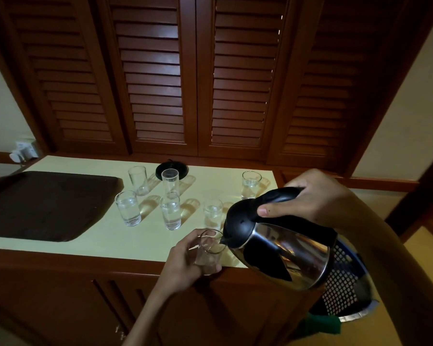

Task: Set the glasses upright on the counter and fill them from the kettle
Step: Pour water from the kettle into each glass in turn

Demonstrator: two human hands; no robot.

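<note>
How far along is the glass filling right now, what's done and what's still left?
Done: six glasses stand upright on the counter; four hold water, such as the front left glass.

In hand: the left hand holds a seventh glass at the counter's front edge while the right hand tips the kettle, spout at its rim.

Left: the two back glasses look empty.

Kettle polished steel, matt black plastic lid; glasses clear; shutters glossy wood.
</note>
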